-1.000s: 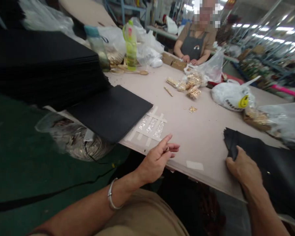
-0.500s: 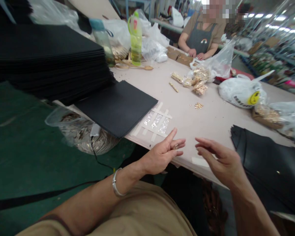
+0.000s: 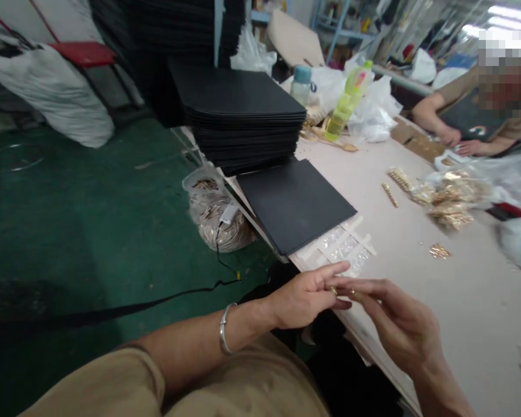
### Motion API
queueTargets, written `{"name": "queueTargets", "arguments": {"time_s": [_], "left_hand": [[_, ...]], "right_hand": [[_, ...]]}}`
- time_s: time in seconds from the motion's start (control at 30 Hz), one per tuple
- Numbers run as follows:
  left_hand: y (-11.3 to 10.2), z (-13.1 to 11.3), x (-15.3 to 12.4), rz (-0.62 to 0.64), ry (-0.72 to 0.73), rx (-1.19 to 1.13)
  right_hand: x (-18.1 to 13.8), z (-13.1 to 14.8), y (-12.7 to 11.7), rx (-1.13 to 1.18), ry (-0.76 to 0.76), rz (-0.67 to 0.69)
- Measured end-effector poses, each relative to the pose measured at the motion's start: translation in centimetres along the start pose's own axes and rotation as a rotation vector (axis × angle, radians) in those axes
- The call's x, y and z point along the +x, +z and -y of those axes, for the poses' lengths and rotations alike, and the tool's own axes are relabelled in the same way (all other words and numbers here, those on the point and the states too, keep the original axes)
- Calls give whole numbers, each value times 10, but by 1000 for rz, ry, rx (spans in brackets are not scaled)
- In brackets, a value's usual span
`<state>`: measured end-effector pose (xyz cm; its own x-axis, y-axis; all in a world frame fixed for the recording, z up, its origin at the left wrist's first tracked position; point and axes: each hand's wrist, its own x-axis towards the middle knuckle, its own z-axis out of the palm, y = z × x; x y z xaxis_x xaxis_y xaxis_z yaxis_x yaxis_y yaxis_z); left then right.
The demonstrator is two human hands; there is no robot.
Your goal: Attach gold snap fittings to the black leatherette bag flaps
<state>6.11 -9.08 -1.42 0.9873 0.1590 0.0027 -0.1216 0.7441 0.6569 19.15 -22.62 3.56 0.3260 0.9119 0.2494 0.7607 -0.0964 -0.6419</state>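
Note:
My left hand (image 3: 306,296) is over the table's front edge, its index finger stretched out and its other fingers curled in. Small gold-coloured metal pieces (image 3: 333,290) show at its fingertips. My right hand (image 3: 402,318) meets it from the right, thumb and fingers pinched round a tiny gold piece (image 3: 353,292). The fingertips of both hands touch or nearly touch. Just beyond them, clear plastic strips with white tape (image 3: 345,243) lie on the tabletop. A black flat sheet (image 3: 297,202) lies beside the strips, overhanging the edge.
Behind the sheet stands a tall stack of black sheets (image 3: 243,110). Loose gold pieces (image 3: 440,251) and bagged ones (image 3: 451,202) lie to the right. A yellow-green bottle (image 3: 347,104) stands at the back. Opposite, a co-worker's hands (image 3: 460,142) work. A full plastic bag (image 3: 221,223) sits below the edge.
The view has swung left, so the table's contents appear farther right. My hands, apart before, have come together at the fingertips, and my right fingers have closed into a pinch.

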Motion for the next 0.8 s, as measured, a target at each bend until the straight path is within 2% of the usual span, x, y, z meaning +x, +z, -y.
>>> {"name": "queueTargets", "arguments": {"time_s": [0.1,0.2,0.3,0.33,0.4,0.5,0.6,0.8], "left_hand": [[-9,-21,-17,-233,69,-50],[-21,-42,-35,-502,172,76],[-38,-55,-44,-815,276,216],[-45,-57,-44,-884,300,239],[-56,-60,-42,-933,318,263],[-66,-62,-38,-935,311,295],[-70,-62,-36,-931,294,312],[-70,-61,-36,-992,324,348]], "right_hand": [[43,-1,16,-50,77,-113],[104,-5,36,-115,30,-155],[162,-11,58,-145,-18,-123],[177,-12,65,-190,-29,-104],[194,-14,77,-327,-47,-41],[192,-15,83,-479,-108,84],[172,-16,78,-457,-166,145],[138,-22,66,-263,-27,164]]}}
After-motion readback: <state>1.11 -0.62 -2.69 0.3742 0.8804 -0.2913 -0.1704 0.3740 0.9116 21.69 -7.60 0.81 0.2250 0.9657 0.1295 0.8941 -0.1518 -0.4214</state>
